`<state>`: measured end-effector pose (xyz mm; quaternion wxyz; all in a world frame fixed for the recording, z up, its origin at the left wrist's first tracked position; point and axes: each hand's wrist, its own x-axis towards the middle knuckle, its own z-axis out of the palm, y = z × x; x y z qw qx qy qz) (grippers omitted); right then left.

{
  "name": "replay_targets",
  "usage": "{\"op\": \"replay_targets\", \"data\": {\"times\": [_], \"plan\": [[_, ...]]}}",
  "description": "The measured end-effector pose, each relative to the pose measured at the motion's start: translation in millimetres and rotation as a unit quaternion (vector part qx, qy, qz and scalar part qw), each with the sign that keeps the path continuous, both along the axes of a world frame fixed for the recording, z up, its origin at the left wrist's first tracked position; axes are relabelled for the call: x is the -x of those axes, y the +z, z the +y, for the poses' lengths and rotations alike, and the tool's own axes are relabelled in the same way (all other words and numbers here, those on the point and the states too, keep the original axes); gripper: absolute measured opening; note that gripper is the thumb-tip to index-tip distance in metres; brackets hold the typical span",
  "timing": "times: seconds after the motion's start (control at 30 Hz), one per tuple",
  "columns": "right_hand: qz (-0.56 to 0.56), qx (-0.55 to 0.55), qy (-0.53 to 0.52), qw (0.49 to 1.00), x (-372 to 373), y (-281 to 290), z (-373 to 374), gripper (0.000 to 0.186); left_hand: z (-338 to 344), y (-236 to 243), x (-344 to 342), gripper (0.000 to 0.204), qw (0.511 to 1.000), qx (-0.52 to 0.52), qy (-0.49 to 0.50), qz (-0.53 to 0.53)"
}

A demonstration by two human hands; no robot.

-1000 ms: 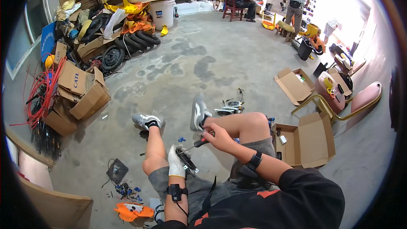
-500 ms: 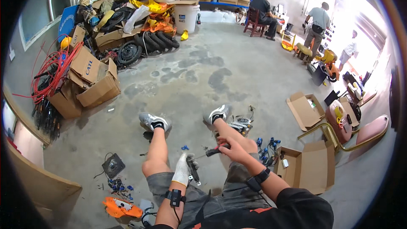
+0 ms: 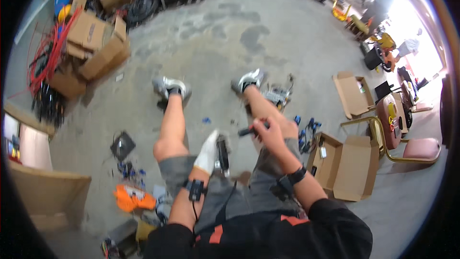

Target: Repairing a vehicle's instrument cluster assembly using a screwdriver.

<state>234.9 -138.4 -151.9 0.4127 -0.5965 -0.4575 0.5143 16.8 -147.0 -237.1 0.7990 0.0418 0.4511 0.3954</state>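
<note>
My left hand [image 3: 209, 151], in a white knitted glove, holds a long black part [image 3: 222, 151] with a metal bracket at its lower end, between my thighs. My bare right hand [image 3: 266, 132] grips a dark screwdriver [image 3: 247, 131] slightly up and right of that part, apart from it. Its thin shaft is too blurred to make out. Small blue pieces [image 3: 206, 120] lie on the floor between my legs. A metal assembly [image 3: 277, 95] lies beside my right foot, and dark parts with blue fittings [image 3: 306, 132] lie right of my right knee.
An open carton [image 3: 354, 168] is at my right, near pink chairs [image 3: 420, 149] and another carton [image 3: 352, 93]. An orange shell [image 3: 134, 196] and black plate [image 3: 122, 146] lie at left. Cartons [image 3: 96, 43] with red cable [image 3: 43, 62] are piled farther left. Other people [image 3: 378, 2] are at upper right.
The view has tilted down. My right leg, bent earlier, now stretches out beside the left. The screwdriver, earlier touching the black part, is now raised away from it.
</note>
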Motion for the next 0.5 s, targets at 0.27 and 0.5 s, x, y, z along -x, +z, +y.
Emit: {"op": "replay_targets", "data": {"times": [0.27,0.5], "plan": [[0.032,-0.049,-0.116,0.992,-16.8,16.4,1.0,0.018,10.6,-6.1,5.7,0.042,0.994,-0.045,0.016,-0.102],[-0.033,-0.067,-0.069,0.995,-3.3,14.6,-12.0,0.018,5.2,-2.6,4.4,0.039,0.996,-0.026,0.029,-0.078]]}}
